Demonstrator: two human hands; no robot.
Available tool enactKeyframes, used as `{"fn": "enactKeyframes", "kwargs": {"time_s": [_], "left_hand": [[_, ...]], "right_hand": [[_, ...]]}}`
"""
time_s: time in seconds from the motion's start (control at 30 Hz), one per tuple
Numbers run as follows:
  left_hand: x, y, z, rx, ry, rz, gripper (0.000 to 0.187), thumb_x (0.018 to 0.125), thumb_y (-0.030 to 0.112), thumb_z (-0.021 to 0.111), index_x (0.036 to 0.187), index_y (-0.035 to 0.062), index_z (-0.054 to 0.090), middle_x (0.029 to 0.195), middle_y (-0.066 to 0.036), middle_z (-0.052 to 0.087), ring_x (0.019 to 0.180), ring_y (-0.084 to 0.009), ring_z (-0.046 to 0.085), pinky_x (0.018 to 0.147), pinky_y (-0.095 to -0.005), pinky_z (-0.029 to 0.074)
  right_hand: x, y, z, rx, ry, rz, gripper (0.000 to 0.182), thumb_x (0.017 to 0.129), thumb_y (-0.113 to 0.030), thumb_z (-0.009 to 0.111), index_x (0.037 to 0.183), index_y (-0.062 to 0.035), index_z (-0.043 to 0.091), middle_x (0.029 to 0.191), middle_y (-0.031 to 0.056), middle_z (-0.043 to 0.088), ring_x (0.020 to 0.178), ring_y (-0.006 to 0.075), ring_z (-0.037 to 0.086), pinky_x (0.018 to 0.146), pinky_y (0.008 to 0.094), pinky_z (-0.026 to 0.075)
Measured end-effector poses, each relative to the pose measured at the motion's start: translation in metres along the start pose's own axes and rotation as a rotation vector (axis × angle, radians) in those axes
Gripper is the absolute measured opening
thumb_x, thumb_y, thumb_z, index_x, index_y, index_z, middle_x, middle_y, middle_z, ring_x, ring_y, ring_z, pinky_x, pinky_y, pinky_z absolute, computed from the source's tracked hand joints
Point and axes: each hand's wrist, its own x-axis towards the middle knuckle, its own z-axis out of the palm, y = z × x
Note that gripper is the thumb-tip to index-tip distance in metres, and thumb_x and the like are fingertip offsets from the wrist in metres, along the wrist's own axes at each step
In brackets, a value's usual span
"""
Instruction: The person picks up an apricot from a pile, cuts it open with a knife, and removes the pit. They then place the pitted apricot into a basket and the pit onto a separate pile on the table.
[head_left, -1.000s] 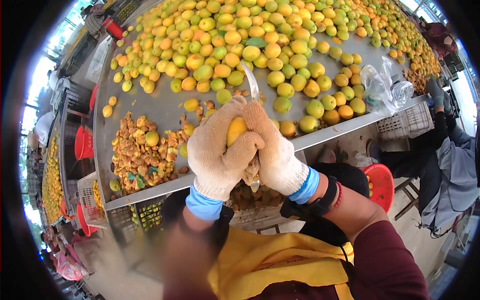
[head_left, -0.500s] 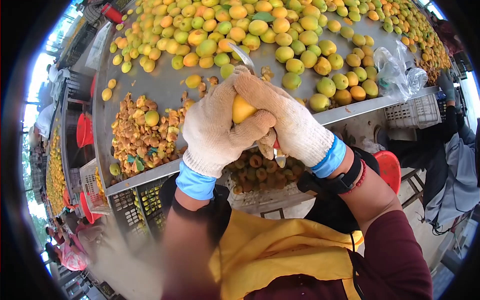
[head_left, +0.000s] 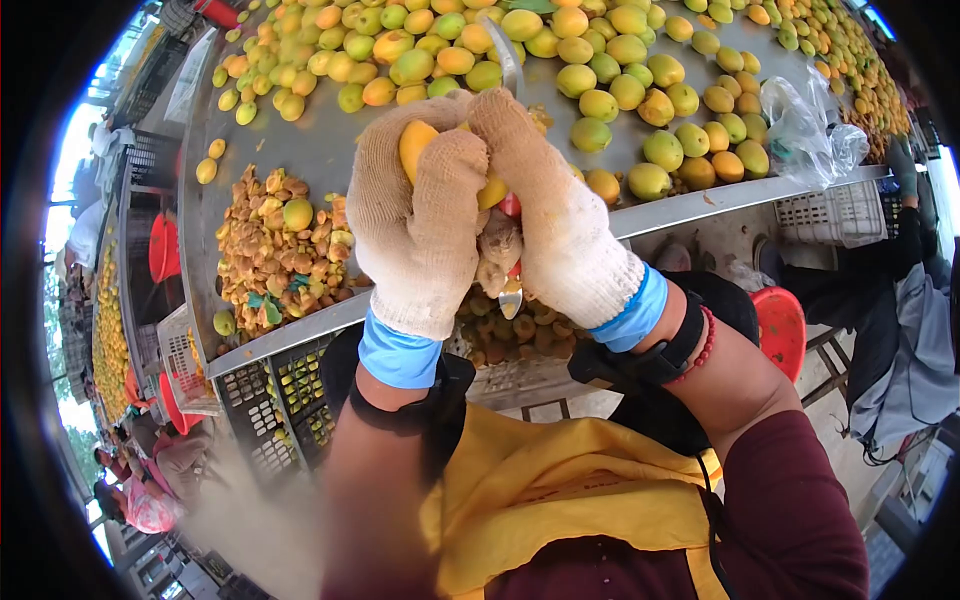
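My left hand (head_left: 418, 215), in a beige and white knitted glove, is wrapped round a yellow-orange fruit (head_left: 414, 148), which shows between its fingers. Pressed against it, my right hand (head_left: 560, 215) in a matching glove grips a knife with a red handle (head_left: 511, 206). The knife's curved blade (head_left: 507, 60) points up and away over the table, and a metal tip (head_left: 510, 303) sticks out below the fingers. Both hands are above the metal table's front edge (head_left: 320, 343). Where the blade meets the fruit is hidden by the gloves.
Many yellow and green fruits (head_left: 600, 104) cover the far table. Brown-orange fruit pieces (head_left: 270, 240) lie at left. A clear plastic bag (head_left: 810, 135) is at right. Below stand crates (head_left: 262, 410), a crate of cut fruit (head_left: 515, 335) and a red stool (head_left: 780, 330).
Both hands have shifted left and slightly up in view. The left hand has turned round the fruit, which now shows higher between its fingers, and the knife blade stands more upright.
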Motion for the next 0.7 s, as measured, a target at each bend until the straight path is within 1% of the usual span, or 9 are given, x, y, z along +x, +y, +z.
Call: {"fn": "enactKeyframes", "kwargs": {"time_s": [0.07,0.13,0.2,0.23,0.3,0.33,0.37,0.5,0.7], "left_hand": [[0.003,0.006,-0.004,-0.105,-0.008,-0.096,0.021,0.100,0.011,0.060,0.114,-0.0030,0.064,0.105,-0.011,0.071,0.082,-0.0162,0.066,0.076,-0.0277,0.056],[0.004,0.012,-0.012,-0.433,-0.086,-0.397,0.024,0.103,0.012,0.055,0.120,-0.0031,0.062,0.108,-0.010,0.070,0.082,-0.0130,0.064,0.074,-0.0253,0.054],[0.002,0.013,-0.010,-0.399,-0.055,-0.354,0.025,0.101,0.012,0.060,0.120,-0.0032,0.064,0.107,-0.011,0.071,0.086,-0.0158,0.067,0.077,-0.0274,0.056],[0.002,0.006,-0.011,-0.106,-0.083,-0.221,0.026,0.098,0.011,0.063,0.120,-0.0032,0.064,0.109,-0.013,0.071,0.088,-0.0186,0.069,0.081,-0.0295,0.058],[0.005,-0.009,-0.014,0.280,-0.129,0.138,0.034,0.090,0.009,0.073,0.120,-0.0030,0.065,0.116,-0.019,0.073,0.103,-0.0262,0.073,0.093,-0.0353,0.058],[0.001,-0.010,-0.017,0.282,-0.129,0.136,0.034,0.090,0.009,0.073,0.120,-0.0030,0.065,0.116,-0.019,0.073,0.103,-0.0262,0.073,0.093,-0.0353,0.058],[-0.001,-0.004,-0.017,0.346,-0.171,0.183,0.035,0.089,0.009,0.073,0.121,-0.0028,0.065,0.117,-0.020,0.072,0.107,-0.0273,0.073,0.095,-0.0357,0.057],[-0.003,-0.003,-0.019,0.418,-0.261,0.375,0.035,0.088,0.006,0.071,0.122,-0.0023,0.065,0.120,-0.019,0.072,0.115,-0.0284,0.071,0.098,-0.0361,0.056],[-0.007,-0.002,-0.019,0.224,-0.287,0.165,0.035,0.091,0.000,0.062,0.126,-0.0021,0.063,0.126,-0.017,0.069,0.113,-0.0266,0.069,0.098,-0.0360,0.056]], "right_hand": [[0.002,-0.007,-0.011,-0.088,-0.124,-0.008,0.032,0.109,-0.031,0.054,0.129,-0.0073,0.061,0.105,0.0095,0.066,0.065,0.0122,0.062,0.054,0.0267,0.051],[0.005,-0.012,-0.012,-0.129,-0.188,-0.014,0.031,0.110,-0.028,0.052,0.130,-0.0074,0.063,0.111,0.0105,0.066,0.068,0.0116,0.062,0.057,0.0268,0.052],[0.006,-0.020,-0.007,-0.221,-0.031,0.172,0.029,0.109,-0.029,0.052,0.125,-0.0069,0.063,0.092,0.0077,0.065,0.050,0.0110,0.052,0.045,0.0256,0.043],[0.005,-0.019,-0.011,-0.297,-0.033,0.120,0.035,0.109,-0.034,0.052,0.127,-0.0064,0.062,0.077,0.0044,0.063,0.049,0.0117,0.054,0.046,0.0239,0.043],[0.000,-0.026,-0.009,-0.443,-0.052,0.076,0.043,0.103,-0.044,0.060,0.119,-0.0043,0.062,0.078,0.0041,0.063,0.050,0.0113,0.056,0.045,0.0242,0.045],[-0.002,-0.030,-0.007,-0.588,-0.069,0.028,0.054,0.096,-0.054,0.067,0.111,-0.0021,0.062,0.079,0.0039,0.063,0.052,0.0108,0.059,0.044,0.0246,0.047],[-0.003,-0.032,-0.007,-0.456,-0.064,0.144,0.053,0.095,-0.054,0.068,0.111,-0.0034,0.062,0.079,0.0030,0.062,0.054,0.0093,0.058,0.045,0.0237,0.047],[-0.004,-0.029,-0.018,-0.503,-0.112,0.146,0.051,0.095,-0.051,0.069,0.112,-0.0042,0.062,0.081,0.0033,0.063,0.053,0.0089,0.058,0.046,0.0240,0.048],[-0.008,-0.024,-0.036,-0.197,-0.166,0.193,0.044,0.101,-0.050,0.059,0.107,-0.0061,0.062,0.070,0.0044,0.061,0.048,0.0120,0.055,0.044,0.0252,0.044]]}}
